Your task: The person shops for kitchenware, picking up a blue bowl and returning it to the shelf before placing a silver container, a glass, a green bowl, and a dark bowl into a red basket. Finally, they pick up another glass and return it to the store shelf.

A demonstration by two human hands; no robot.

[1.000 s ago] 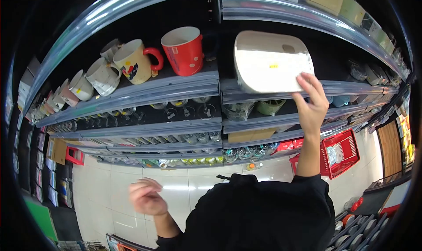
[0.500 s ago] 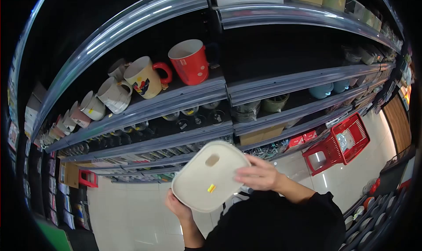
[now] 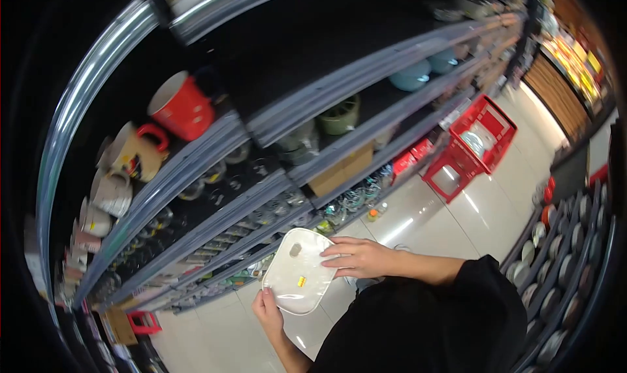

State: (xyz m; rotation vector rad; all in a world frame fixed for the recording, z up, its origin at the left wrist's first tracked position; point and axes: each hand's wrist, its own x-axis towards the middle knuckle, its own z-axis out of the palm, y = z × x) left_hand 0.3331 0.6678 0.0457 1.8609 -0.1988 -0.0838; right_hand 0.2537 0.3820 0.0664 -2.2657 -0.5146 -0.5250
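A cream rectangular plate (image 3: 302, 270) with rounded corners is held in front of me, tilted. Its face carries a small yellow sticker and a greyish-brown oval mark near one end. My left hand (image 3: 268, 309) grips the lower left corner, thumb on the near rim. At the opposite edge, my right hand (image 3: 359, 256) holds the plate with fingers laid over its face; the thumb is hidden.
Shelves hold a red mug (image 3: 182, 106), a cream mug with a red handle (image 3: 136, 152), a green pot (image 3: 339, 116) and blue bowls (image 3: 411, 76). On the tiled floor stands a red shopping basket (image 3: 491, 135). Racks of round dishes (image 3: 552, 298) line the right side.
The view has turned to the right and tilted, so shelves and basket appear shifted left. The plate sits slightly lower and farther off, still between both hands.
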